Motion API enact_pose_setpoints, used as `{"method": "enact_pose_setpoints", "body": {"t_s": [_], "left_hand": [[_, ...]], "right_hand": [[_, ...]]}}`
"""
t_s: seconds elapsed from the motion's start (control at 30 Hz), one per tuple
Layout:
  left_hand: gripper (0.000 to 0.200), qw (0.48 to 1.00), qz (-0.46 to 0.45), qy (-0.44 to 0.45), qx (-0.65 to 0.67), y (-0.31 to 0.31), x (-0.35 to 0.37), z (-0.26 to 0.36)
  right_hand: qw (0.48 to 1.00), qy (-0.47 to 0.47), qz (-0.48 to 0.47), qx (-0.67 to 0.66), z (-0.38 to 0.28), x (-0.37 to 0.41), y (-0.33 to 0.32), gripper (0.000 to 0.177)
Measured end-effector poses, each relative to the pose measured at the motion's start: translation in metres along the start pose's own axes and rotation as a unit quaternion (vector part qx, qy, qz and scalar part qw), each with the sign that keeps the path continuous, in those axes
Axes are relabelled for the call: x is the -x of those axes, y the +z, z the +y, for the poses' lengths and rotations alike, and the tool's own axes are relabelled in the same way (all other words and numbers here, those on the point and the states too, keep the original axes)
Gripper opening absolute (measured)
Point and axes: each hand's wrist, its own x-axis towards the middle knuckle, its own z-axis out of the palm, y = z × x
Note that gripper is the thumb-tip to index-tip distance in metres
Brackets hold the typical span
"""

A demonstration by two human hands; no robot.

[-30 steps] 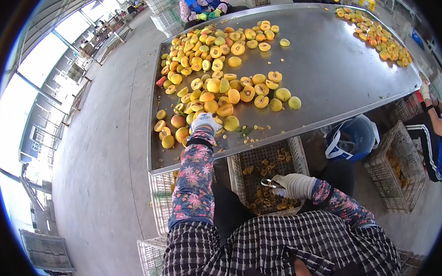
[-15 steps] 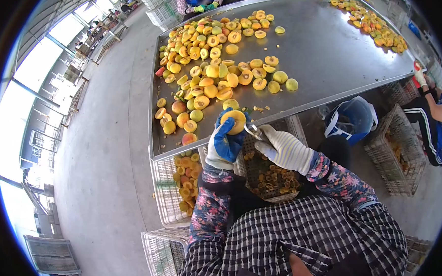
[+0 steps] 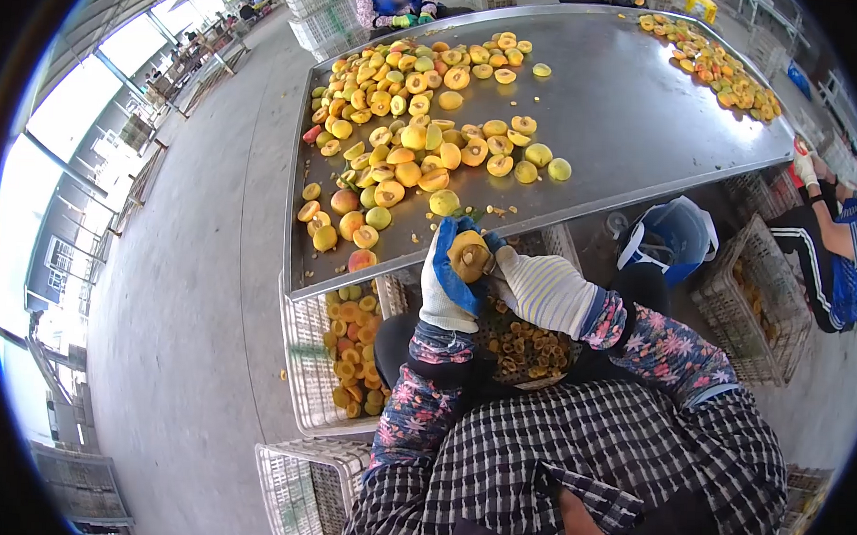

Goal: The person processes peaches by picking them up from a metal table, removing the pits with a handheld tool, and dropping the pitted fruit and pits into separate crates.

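Observation:
My left hand (image 3: 447, 289), in a white and blue glove, is closed around a peach half (image 3: 466, 254) just off the table's near edge. The half's cut face looks brownish, in shade. My right hand (image 3: 554, 294), in a striped white glove, grips a small metal pitting tool (image 3: 489, 265). Its tip meets the right side of the peach half; fingers hide most of the tool. Right below the hands, a crate (image 3: 565, 243) contains pitted-out scraps (image 3: 530, 350). Cut peaches (image 3: 410, 138) lie heaped on the metal table (image 3: 607, 132) beyond.
To my left, a white crate (image 3: 302, 358) holds peach halves (image 3: 356, 346), with another crate (image 3: 276, 481) nearer me. A blue bucket (image 3: 683, 240) and a crate (image 3: 731, 348) stand at right. Co-workers sit at the far side (image 3: 392, 3) and right (image 3: 836, 237). More fruit (image 3: 724, 75) lies far right.
The peach half has come down slightly and turned, its bright face now darker. The right hand has moved in, bringing the tool from beside the fruit onto it. The view has shifted slightly.

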Motion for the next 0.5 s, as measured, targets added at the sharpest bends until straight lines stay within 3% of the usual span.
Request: {"method": "enact_pose_setpoints", "body": {"t_s": [0.1,0.2,0.3,0.4,0.43,0.47,0.5], "left_hand": [[0.033,0.990,0.035,-0.055,0.128,0.014,0.003,0.008],[0.034,0.993,0.058,-0.024,0.104,0.013,0.005,0.002],[0.034,0.988,0.094,-0.068,0.103,0.014,0.010,0.006],[0.033,0.998,0.018,-0.007,0.063,0.016,0.015,0.006],[0.032,0.992,0.025,0.085,-0.091,0.013,0.015,0.004],[0.031,0.953,0.030,0.177,-0.243,0.012,0.014,0.000],[0.029,0.947,0.030,0.201,-0.247,0.010,0.014,-0.005]], "right_hand": [[0.998,-0.013,0.008,-0.056,-0.001,0.002,0.002,0.032],[0.998,-0.012,-0.021,-0.052,0.000,0.002,0.002,0.033],[0.992,0.007,-0.061,-0.109,0.015,0.001,0.019,0.037],[0.964,0.008,-0.063,-0.260,0.013,0.001,0.026,0.041],[0.947,0.004,-0.055,-0.315,0.008,-0.002,0.022,0.042],[0.941,0.018,-0.068,-0.331,0.005,-0.005,0.016,0.042],[0.934,0.033,-0.080,-0.345,0.000,-0.005,0.011,0.043]]}}
